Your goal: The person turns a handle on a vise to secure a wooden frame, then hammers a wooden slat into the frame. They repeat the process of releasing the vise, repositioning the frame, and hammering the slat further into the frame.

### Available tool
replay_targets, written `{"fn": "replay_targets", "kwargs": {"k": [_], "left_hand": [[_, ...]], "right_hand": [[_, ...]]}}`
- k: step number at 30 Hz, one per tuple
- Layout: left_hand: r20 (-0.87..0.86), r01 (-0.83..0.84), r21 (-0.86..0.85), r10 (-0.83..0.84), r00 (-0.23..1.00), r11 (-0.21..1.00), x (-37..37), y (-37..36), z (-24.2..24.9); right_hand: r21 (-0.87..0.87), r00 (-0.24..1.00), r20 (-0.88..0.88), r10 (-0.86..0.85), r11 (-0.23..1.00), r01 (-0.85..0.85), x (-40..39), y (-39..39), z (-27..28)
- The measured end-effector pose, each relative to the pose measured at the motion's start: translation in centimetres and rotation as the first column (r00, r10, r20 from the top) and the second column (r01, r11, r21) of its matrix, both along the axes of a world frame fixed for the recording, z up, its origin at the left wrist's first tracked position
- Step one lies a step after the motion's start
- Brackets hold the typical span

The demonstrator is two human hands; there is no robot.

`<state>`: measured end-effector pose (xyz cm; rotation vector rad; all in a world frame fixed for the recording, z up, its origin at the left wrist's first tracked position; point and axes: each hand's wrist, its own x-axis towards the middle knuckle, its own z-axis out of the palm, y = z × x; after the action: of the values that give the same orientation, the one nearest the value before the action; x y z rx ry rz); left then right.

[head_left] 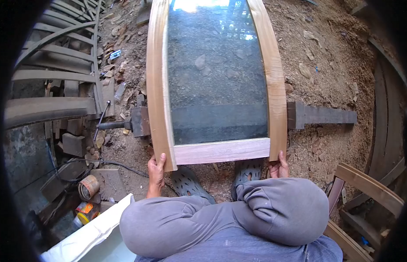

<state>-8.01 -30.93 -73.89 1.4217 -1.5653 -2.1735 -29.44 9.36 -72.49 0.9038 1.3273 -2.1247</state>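
Note:
A wooden frame with a glass pane lies in front of me, its near rail paler than the long side pieces. My left hand is closed around the near end of the left side piece, thumb on top. At the near right corner, my right hand grips the right side piece, thumb at its outer edge; its other fingers are partly hidden. A bar clamp crosses under the frame, its dark bar showing through the glass. Its screw end sticks out left.
Curved slatted wooden pieces are stacked at the left. Wood shavings and leaves cover the ground. A rusty can, a yellow-lidded container and a black cable lie near left. Another wooden frame leans at the right.

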Motion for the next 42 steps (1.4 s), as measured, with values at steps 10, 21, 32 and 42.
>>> {"fn": "replay_targets", "kwargs": {"k": [10,21,32,42], "left_hand": [[-0.03,-0.106,0.006,0.107,0.994,0.994,-0.6,0.5,0.6],[0.011,-0.207,0.044,0.207,0.978,0.977,-0.3,2.3,1.4],[0.028,-0.231,0.043,0.229,0.973,0.972,-0.5,2.7,1.6],[-0.01,-0.266,0.185,0.273,0.962,0.946,0.6,2.4,0.4]], "right_hand": [[0.02,0.999,-0.034,0.026,0.999,-0.025,-0.4,0.1,-0.1],[0.025,0.998,-0.033,-0.054,0.998,0.055,0.9,0.6,-1.0],[0.076,0.995,-0.096,-0.041,0.996,0.048,0.2,0.3,-1.1],[-0.024,0.99,0.139,0.026,0.999,-0.023,-1.4,-0.1,1.1]]}}
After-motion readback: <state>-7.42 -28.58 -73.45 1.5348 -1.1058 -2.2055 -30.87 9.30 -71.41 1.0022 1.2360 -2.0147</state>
